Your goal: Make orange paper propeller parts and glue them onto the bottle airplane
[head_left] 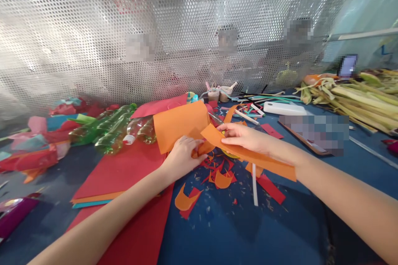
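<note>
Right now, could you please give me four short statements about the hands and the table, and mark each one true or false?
1. The right hand holds an orange paper strip. True.
2. The green bottles stand upright. False: they lie on their sides.
3. Cut paper scraps lie on the dark blue table. True.
4. The pale husks lie left of the bottles. False: they are at the far right of the picture.

Inspection found no legible text, brand, number or sign; relative to the husk pile (357, 98), the lying phone (306, 134) to its left is masked by pixelation, the upright phone (348, 67) behind it likewise unreadable
</note>
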Demonstrator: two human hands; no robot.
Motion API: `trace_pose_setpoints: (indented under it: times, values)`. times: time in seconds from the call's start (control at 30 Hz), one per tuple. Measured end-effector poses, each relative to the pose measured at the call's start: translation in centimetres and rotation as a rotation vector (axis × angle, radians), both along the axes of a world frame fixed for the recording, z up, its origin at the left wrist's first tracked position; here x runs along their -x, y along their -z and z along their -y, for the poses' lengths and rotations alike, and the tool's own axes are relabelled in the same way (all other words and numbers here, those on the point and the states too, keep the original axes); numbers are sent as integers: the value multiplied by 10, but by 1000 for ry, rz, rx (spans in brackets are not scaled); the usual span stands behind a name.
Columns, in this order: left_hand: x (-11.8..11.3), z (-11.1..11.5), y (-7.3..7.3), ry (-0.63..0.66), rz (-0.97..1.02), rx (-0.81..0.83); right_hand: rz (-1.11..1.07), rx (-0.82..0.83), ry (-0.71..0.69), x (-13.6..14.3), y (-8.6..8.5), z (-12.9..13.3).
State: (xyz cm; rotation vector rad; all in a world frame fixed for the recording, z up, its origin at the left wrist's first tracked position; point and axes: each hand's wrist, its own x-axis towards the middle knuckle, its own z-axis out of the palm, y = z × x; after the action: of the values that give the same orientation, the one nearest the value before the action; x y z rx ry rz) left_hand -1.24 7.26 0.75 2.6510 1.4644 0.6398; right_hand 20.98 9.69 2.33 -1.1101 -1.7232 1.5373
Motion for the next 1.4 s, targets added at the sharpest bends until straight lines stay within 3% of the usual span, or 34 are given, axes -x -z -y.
trace_pose_setpoints:
  times: [0.13, 0.33, 0.47, 0.67, 0.83, 1.0, 1.17, 1.4]
  values:
    - [-2, 3, 1, -40, 44, 15, -44, -90, -94, -4, 2, -1]
    - [3, 2, 3, -147, 190, 53, 103, -192, -141, -10, -13, 3]
    - [8, -2, 3, -203, 278, 106, 163, -187, -208, -12, -13, 2]
    - [6, -3, 6, -141, 369, 193, 231, -153, -287, -8, -9, 7]
    - [3, -3, 11, -53, 392, 297, 376, -88, -177, 4, -8, 12]
    - [5, -6, 14, 28, 421, 388, 462, -113, -62, 12, 4, 16]
    - [5, -6, 14, 49, 444, 406, 504, -156, 7, 18, 12, 21]
    - [4, -5, 14, 31, 404, 382, 505, -157, 55, 22, 8, 25]
